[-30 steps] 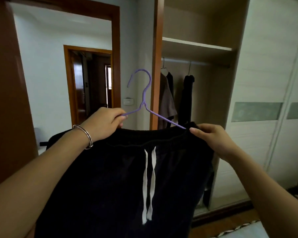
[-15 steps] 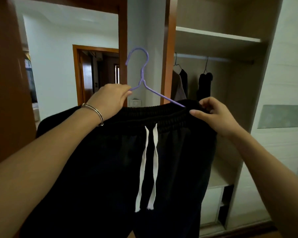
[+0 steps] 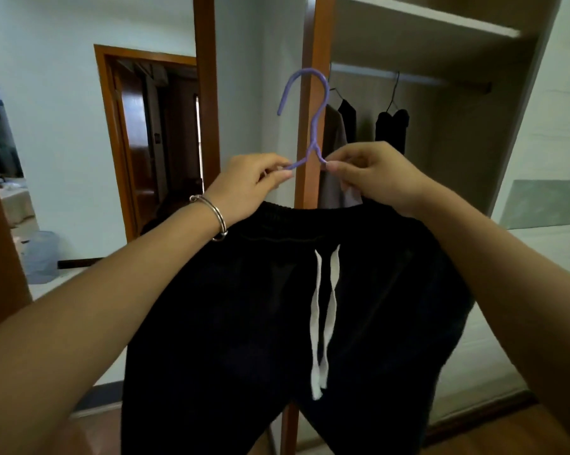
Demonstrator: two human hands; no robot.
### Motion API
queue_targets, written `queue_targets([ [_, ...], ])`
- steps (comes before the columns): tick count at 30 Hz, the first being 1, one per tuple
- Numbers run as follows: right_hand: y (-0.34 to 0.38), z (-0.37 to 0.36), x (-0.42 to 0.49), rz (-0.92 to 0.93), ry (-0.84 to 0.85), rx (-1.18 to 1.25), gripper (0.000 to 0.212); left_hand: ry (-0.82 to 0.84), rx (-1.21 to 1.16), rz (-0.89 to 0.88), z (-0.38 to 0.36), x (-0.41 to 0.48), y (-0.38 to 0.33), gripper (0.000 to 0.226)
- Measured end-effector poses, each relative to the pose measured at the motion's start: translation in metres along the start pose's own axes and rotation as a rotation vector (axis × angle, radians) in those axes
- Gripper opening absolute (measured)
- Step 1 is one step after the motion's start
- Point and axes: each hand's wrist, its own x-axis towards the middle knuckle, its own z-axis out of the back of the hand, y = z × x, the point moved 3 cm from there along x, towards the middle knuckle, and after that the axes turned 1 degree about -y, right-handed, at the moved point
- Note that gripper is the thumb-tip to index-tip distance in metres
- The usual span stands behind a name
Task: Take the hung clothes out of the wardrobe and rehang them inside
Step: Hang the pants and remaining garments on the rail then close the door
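Note:
Black shorts [image 3: 260,307] with white drawstrings [image 3: 323,310] hang on a purple wire hanger [image 3: 313,119], held up in front of the open wardrobe. My left hand [image 3: 247,185] pinches the hanger's left shoulder just below the neck. My right hand [image 3: 375,172] pinches the right shoulder close to the neck, above the waistband. The hook points up and left, free of any rail. Inside the wardrobe, a rail [image 3: 408,81] carries a grey-brown garment [image 3: 334,165], a black garment [image 3: 347,121] and another black garment [image 3: 392,129] on dark hangers.
A wooden wardrobe post [image 3: 311,44] stands right behind the hanger. A shelf [image 3: 425,31] sits above the rail. A pale sliding door [image 3: 553,159] is on the right. On the left, a brown doorway [image 3: 145,142] opens to another room; a water bottle [image 3: 42,254] stands on the floor.
My right hand slid from the waistband's right end inward to the hanger's neck. The shorts now hang lower under both hands, and the view has drawn closer to the wardrobe.

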Motion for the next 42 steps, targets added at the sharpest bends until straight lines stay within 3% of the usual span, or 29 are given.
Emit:
queue_targets([
  [3, -0.023, -0.009, 0.014, -0.081, -0.005, 0.029, 0.017, 0.042, 0.068, -0.173, -0.005, 0.000, 0.035, 0.051],
  [5, -0.038, -0.011, 0.024, -0.138, -0.011, 0.003, 0.018, 0.181, 0.308, -0.274, -0.014, -0.003, 0.067, 0.070],
  [7, -0.051, -0.010, 0.032, -0.203, -0.034, -0.017, 0.020, 0.316, 0.469, -0.262, -0.028, -0.004, 0.096, 0.072],
  [11, -0.073, -0.005, 0.036, -0.331, -0.110, -0.019, 0.019, 0.310, 0.165, -0.146, -0.054, 0.023, 0.120, 0.028],
  [15, -0.093, 0.001, 0.027, -0.425, -0.235, -0.055, 0.018, 0.149, -0.096, -0.209, -0.085, 0.049, 0.114, 0.017],
  [18, -0.107, 0.006, 0.020, -0.463, -0.245, -0.217, 0.014, 0.129, -0.262, -0.249, -0.115, 0.062, 0.103, 0.006],
  [21, -0.126, 0.020, 0.011, -0.539, -0.307, -0.164, 0.018, 0.144, -0.368, -0.290, -0.146, 0.077, 0.088, 0.013],
  [24, -0.139, 0.042, 0.003, -0.590, -0.415, -0.136, 0.014, 0.170, -0.408, -0.287, -0.175, 0.098, 0.077, 0.002],
  [30, -0.172, 0.090, -0.012, -0.661, -0.528, -0.191, 0.046, 0.243, -0.305, -0.417, -0.218, 0.143, 0.058, 0.014],
  [36, -0.187, 0.112, -0.020, -0.704, -0.500, -0.150, 0.024, 0.218, -0.238, -0.376, -0.250, 0.172, 0.061, 0.018],
  [42, -0.200, 0.127, -0.014, -0.738, -0.597, -0.236, 0.024, 0.264, -0.507, -0.283, -0.294, 0.197, 0.045, 0.022],
])
